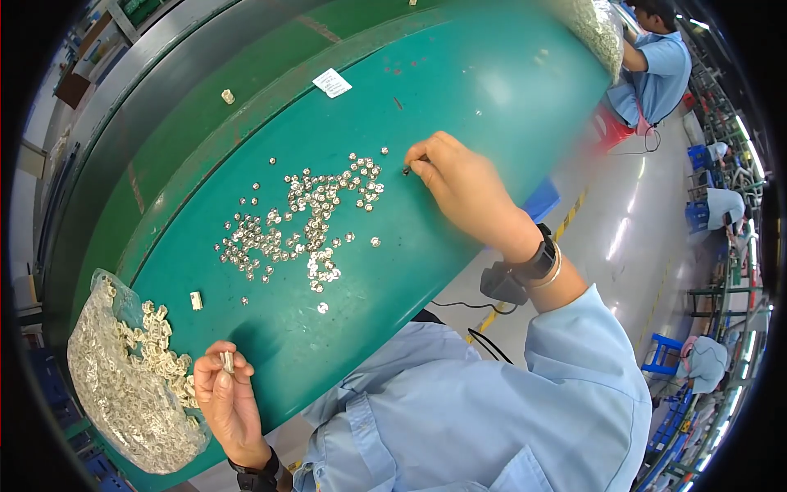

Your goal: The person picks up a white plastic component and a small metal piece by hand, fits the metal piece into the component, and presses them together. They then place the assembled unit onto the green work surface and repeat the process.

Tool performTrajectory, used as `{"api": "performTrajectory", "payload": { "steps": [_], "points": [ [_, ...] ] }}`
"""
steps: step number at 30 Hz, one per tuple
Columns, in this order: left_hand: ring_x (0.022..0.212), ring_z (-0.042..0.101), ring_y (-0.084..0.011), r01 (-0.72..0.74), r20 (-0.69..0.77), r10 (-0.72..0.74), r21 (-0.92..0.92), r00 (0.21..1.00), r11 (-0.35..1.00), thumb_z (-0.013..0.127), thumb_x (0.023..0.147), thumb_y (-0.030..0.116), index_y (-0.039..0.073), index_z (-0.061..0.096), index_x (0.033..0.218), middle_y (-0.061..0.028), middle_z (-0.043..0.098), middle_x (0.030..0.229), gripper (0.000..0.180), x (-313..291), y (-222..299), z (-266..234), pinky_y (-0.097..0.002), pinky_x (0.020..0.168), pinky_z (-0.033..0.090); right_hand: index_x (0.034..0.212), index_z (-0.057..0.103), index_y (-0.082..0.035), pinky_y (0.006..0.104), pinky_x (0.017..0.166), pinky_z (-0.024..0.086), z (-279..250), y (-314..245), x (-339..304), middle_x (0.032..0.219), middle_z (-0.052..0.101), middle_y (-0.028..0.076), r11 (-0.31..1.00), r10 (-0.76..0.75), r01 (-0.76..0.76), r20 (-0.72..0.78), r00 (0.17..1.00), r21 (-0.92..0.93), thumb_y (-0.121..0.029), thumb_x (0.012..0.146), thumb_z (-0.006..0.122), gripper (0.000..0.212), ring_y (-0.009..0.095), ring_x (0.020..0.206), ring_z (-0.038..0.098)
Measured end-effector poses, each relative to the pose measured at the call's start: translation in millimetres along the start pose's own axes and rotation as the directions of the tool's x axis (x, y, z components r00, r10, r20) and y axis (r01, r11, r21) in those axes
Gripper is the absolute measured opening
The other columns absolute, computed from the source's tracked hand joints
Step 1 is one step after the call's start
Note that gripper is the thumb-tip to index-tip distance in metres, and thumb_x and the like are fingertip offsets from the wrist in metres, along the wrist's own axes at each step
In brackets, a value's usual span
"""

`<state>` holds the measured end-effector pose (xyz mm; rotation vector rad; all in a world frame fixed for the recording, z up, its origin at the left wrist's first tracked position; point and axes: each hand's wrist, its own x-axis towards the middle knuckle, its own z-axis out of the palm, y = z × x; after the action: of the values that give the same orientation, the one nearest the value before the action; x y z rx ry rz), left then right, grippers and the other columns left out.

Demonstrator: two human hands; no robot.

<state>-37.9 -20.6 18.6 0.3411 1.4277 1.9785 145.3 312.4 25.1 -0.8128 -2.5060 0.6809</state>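
Note:
Between the thumb and fingers of my left hand is a small cream plastic part, held upright above the near left of the table. My right hand pinches a small dark metal piece just right of the scattered parts. Many small round shiny metal pieces lie loosely spread over the middle of the green table. Beside my left hand, a pile of cream plastic parts spills from a clear plastic bag. One more cream part lies apart from that pile.
A white paper label lies near the far edge of the green table. Past it runs a green conveyor belt carrying a cream part. Another full bag stands at the far right, near a seated person in light blue.

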Motion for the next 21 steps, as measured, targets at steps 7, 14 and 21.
{"api": "performTrajectory", "payload": {
  "steps": [7,14,21],
  "points": [
    [0.084,0.058,-0.0158,0.053,0.045,-0.05,-0.057,0.998,0.997,0.066,0.087,0.008,0.002,0.057,0.109,-0.0155,0.053,0.117,0.024,-6.0,-1.5,20.0,-0.0267,0.074,0.051,0.102,0.059,-0.005,0.0374,0.072,0.05,-1.6,-1.1,5.7,0.096,0.058,0.011,0.985,-0.098,0.109,0.09,0.991,-0.13,-0.012,0.094,0.052,0.013,0.031,0.082,0.061],
    [0.086,0.06,-0.0166,0.038,0.047,-0.031,-0.169,0.998,0.985,0.062,0.089,0.004,0.002,0.054,0.116,-0.0159,0.056,0.116,0.029,-9.4,-15.7,17.8,-0.0278,0.074,0.053,0.104,0.06,-0.005,0.0346,0.071,0.05,-2.7,-4.3,-5.5,0.093,0.057,0.01,0.992,-0.122,0.12,0.06,0.991,0.027,-0.009,0.094,0.05,0.014,0.026,0.079,0.061],
    [0.088,0.062,-0.018,0.088,0.024,-0.085,-0.219,0.996,0.972,0.058,0.091,0.004,0.002,0.052,0.12,-0.0169,0.061,0.113,0.029,-14.2,-17.5,25.0,-0.0283,0.075,0.053,0.1,0.06,0.0,0.0333,0.073,0.047,-2.3,-64.0,-21.3,0.091,0.058,0.009,0.88,-0.361,0.292,0.129,0.924,0.374,-0.001,0.09,0.055,0.011,0.024,0.081,0.058]
  ]
}}
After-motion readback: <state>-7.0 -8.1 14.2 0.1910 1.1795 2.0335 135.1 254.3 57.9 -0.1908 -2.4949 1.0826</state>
